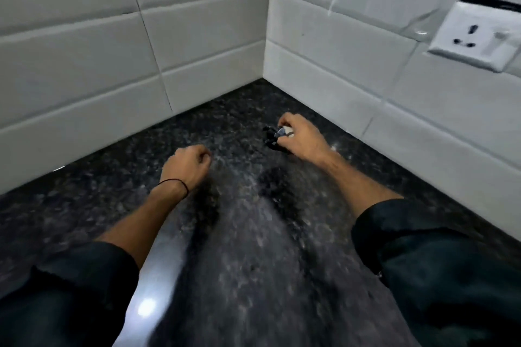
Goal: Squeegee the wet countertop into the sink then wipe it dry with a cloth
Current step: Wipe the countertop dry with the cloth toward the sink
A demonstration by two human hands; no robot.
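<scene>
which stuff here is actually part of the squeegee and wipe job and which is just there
Part of the job:
- dark speckled countertop
- right hand, gripping a small black and white object, too blurred to identify
- left hand, curled, nothing visible in it

Just there:
- wall socket
- white wall tiles

No sink or cloth in view.
</scene>
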